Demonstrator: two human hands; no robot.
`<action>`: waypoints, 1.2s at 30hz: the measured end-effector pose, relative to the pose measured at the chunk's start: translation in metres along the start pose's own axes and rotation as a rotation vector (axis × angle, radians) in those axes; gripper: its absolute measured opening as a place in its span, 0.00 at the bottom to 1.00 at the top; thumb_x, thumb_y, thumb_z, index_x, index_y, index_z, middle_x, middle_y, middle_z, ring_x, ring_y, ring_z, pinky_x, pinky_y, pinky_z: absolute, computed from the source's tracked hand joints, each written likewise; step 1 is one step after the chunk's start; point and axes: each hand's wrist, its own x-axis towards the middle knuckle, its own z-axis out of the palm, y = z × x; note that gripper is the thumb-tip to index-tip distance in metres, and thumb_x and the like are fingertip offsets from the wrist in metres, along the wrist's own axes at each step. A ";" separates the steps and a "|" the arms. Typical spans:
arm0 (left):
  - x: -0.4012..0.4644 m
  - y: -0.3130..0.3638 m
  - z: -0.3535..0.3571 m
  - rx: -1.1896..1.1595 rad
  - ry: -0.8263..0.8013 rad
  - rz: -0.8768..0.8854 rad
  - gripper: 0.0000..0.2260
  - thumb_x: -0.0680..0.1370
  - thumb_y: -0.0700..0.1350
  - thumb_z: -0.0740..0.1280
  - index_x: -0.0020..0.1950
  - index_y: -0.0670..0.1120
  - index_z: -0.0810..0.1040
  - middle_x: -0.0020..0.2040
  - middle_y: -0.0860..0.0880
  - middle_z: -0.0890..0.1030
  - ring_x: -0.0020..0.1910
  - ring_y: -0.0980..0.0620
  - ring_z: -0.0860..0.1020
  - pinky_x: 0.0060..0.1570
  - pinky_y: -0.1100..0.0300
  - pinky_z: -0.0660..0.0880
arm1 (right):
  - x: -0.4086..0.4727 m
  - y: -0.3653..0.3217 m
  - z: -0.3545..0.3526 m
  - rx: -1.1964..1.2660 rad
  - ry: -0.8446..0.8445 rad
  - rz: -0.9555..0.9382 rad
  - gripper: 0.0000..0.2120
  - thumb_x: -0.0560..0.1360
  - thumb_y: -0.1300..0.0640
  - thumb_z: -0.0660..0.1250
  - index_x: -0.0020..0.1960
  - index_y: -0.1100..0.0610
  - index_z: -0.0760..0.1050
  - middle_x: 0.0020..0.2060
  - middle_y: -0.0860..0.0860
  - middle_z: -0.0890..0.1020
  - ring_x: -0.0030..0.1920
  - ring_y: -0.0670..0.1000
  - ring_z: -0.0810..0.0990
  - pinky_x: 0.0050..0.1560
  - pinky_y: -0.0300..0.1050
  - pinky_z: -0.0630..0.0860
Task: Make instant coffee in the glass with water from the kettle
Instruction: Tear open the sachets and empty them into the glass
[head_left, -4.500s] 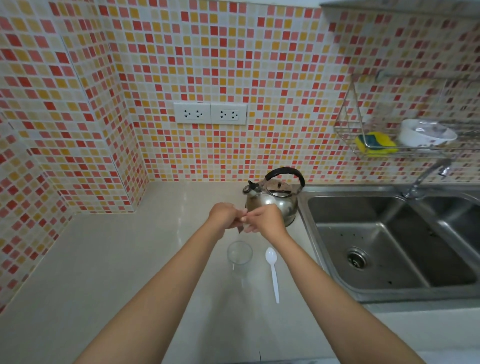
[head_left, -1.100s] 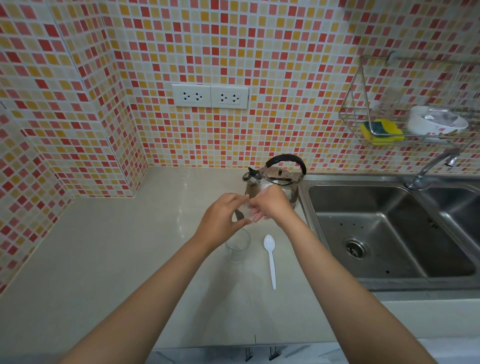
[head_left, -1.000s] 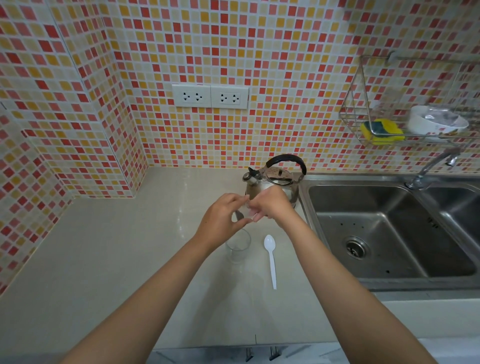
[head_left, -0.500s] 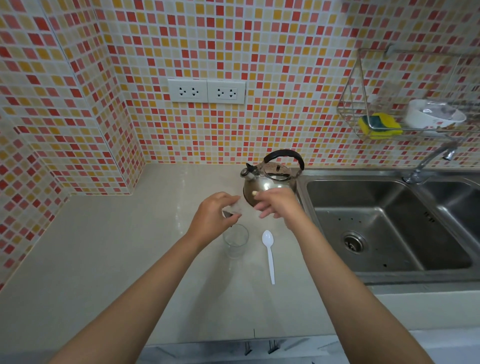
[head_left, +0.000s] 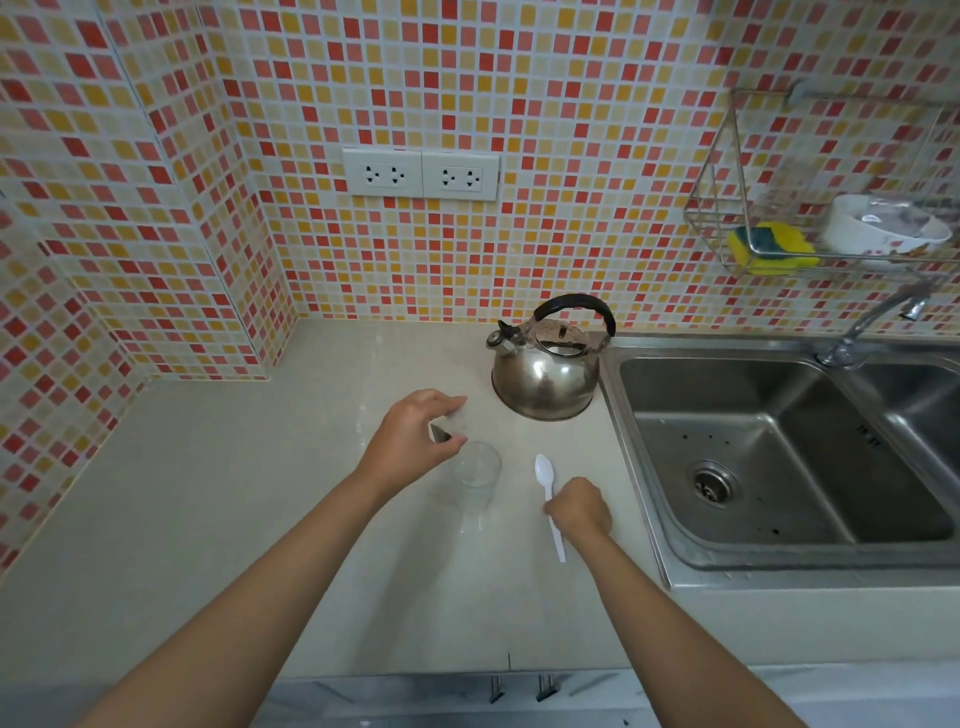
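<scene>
A: Status on the person's hands?

B: Left hand (head_left: 415, 436) pinches a small sachet (head_left: 451, 427) between thumb and fingers, just above and behind the rim of the glass (head_left: 475, 475). Looks like the coffee packet; label too small to read. Right hand (head_left: 579, 509) is down on the handle of the white plastic spoon (head_left: 549, 499), fingers curled over it. Whether it's actually clamped or just resting, can't tell.

A: Where's the glass?

B: On the beige countertop (head_left: 208, 493), upright, between the two hands. Touching neither, as far as visible. Looks empty. Steel kettle (head_left: 545, 374) stands behind it, just beside the sink (head_left: 779, 441), lid on.

A: Handling notes?

B: Judgement only. Sachet: light, limp, so hold near the top edge and tip the open corner over the rim. Glass: clear, thin, likely light and tippy; brace low on the wall while stirring. Spoon: flimsy plastic, grip mid-handle. Kettle: heaviest item, take it by the black arched handle; body may be hot.
</scene>
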 end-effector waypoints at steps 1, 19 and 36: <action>-0.001 -0.001 0.000 0.002 -0.006 0.002 0.21 0.71 0.45 0.74 0.64 0.47 0.78 0.55 0.50 0.81 0.54 0.53 0.78 0.56 0.61 0.75 | 0.000 0.000 -0.002 0.039 -0.005 -0.008 0.06 0.70 0.57 0.68 0.44 0.60 0.76 0.45 0.55 0.83 0.45 0.57 0.82 0.37 0.42 0.72; 0.009 -0.004 0.007 0.100 -0.105 0.032 0.22 0.71 0.46 0.74 0.65 0.50 0.77 0.56 0.51 0.79 0.45 0.54 0.78 0.45 0.70 0.72 | -0.049 -0.039 -0.080 0.076 0.196 -0.739 0.07 0.73 0.50 0.69 0.49 0.43 0.83 0.36 0.48 0.78 0.38 0.48 0.75 0.33 0.43 0.64; 0.017 -0.004 0.014 0.609 -0.358 0.251 0.21 0.74 0.48 0.69 0.67 0.49 0.75 0.58 0.49 0.77 0.56 0.48 0.75 0.50 0.58 0.71 | -0.043 -0.032 -0.062 -0.038 0.192 -0.668 0.10 0.73 0.52 0.68 0.54 0.46 0.82 0.45 0.45 0.81 0.49 0.48 0.79 0.33 0.33 0.60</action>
